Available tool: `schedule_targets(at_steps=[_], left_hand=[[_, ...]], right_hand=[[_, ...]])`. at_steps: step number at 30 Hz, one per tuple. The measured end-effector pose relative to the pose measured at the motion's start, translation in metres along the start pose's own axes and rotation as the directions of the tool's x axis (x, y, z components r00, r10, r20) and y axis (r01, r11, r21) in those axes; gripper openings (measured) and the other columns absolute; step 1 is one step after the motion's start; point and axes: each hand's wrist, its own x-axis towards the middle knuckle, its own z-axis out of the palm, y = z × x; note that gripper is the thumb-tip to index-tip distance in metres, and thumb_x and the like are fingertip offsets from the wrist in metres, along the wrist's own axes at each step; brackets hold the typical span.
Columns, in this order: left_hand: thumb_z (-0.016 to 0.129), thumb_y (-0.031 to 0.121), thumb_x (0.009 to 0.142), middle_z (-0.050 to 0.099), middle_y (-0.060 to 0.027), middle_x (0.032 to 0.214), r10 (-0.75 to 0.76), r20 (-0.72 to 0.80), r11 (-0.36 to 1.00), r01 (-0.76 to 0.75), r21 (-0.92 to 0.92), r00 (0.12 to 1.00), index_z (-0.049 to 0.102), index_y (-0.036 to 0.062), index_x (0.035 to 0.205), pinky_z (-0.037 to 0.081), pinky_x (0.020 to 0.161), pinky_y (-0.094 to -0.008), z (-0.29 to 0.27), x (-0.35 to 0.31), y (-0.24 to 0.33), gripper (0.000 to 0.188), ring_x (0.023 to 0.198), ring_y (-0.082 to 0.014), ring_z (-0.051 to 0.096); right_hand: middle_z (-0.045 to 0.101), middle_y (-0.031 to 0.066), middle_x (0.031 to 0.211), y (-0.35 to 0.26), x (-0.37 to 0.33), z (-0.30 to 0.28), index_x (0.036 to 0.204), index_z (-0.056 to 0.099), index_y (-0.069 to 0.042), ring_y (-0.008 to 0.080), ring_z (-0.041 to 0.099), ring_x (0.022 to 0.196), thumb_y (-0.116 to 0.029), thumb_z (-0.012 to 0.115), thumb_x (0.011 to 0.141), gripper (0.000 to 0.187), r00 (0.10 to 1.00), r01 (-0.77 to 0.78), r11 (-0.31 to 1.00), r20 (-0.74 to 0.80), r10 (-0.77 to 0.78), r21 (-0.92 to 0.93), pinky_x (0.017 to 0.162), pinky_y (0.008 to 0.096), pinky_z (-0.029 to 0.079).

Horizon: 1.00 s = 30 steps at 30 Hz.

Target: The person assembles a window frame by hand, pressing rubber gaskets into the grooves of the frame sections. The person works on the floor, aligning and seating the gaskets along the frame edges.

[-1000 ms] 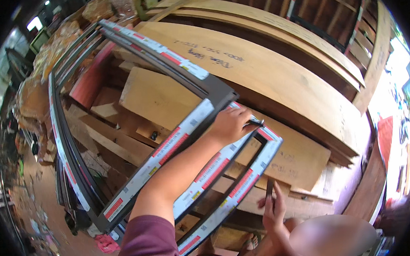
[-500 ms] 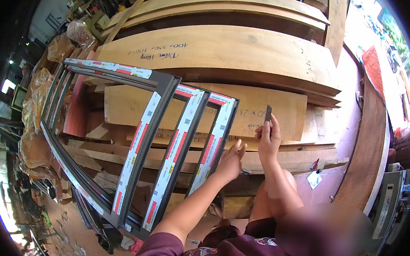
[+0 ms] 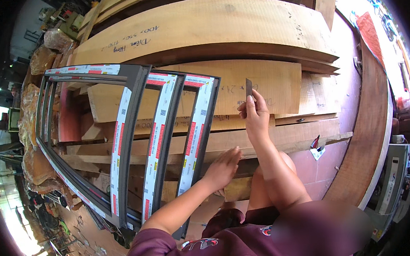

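Observation:
My right hand [image 3: 257, 110] is closed around a short, thin, dark flat blade [image 3: 249, 88] with a slanted tip, which points up above the boards. My left hand [image 3: 221, 168] holds nothing. Its fingers are stretched out to the right, just beside the lower right edge of the nearest frame. To its left stand several dark profile frames [image 3: 180, 141], like window sashes, leaning one behind another. White, red and yellow printed protective tape covers their faces.
Thick light-wood planks [image 3: 199, 30] with handwriting lie stacked beyond my hands. A long brown board [image 3: 362, 132] runs along the right. A grey machine [image 3: 392, 177] stands at lower right. A small white packet [image 3: 317, 153] and a red-and-black item [image 3: 315, 141] lie near the planks' end.
The view has shifted, so the planks sit higher in it. My left hand has drawn nearer to me and flattened its fingers. My right hand still holds the blade.

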Motion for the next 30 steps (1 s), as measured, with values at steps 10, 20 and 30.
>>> schedule_targets(at_steps=[10, 20, 30], left_hand=[[0.064, 0.015, 0.094, 0.058, -0.017, 0.132, -0.148, -0.499, 0.961, 0.243, 0.13, 0.854, 0.062, 0.0019, 0.13, 0.046, 0.1, -0.0482, -0.069, 0.126, -0.071, 0.039, 0.119, -0.0372, 0.058], [0.078, 0.018, 0.083, 0.065, -0.0061, 0.118, -0.019, -0.476, 0.953, 0.161, 0.258, 0.879, 0.075, 0.0138, 0.114, 0.05, 0.091, -0.0412, -0.075, 0.179, -0.13, 0.031, 0.103, -0.0296, 0.06], [0.077, 0.021, 0.086, 0.065, -0.0059, 0.113, -0.082, -0.472, 0.946, 0.218, 0.241, 0.878, 0.074, 0.0142, 0.11, 0.048, 0.092, -0.0418, -0.08, 0.18, -0.128, 0.026, 0.104, -0.0299, 0.06]], right_hand=[[0.063, 0.003, 0.077, -0.001, 0.001, 0.005, 0.137, 0.052, -0.002, 0.0063, 0.056, 0.066, -0.019, 0.052, 0.108, 0.034, 0.991, -0.126, 0.992, 0.036, 0.126, -0.019, 0.059, 0.023, 0.044], [0.065, 0.0064, 0.079, 0.0, -0.006, 0.005, 0.139, 0.05, 0.003, 0.0095, 0.057, 0.068, -0.019, 0.051, 0.108, 0.038, 0.972, -0.217, 0.975, 0.077, 0.22, -0.052, 0.062, 0.025, 0.047], [0.065, 0.008, 0.079, -0.01, -0.016, 0.015, 0.139, 0.05, 0.004, 0.0113, 0.058, 0.069, -0.02, 0.052, 0.108, 0.039, 0.965, -0.239, 0.97, 0.103, 0.241, -0.031, 0.063, 0.0263, 0.048]])
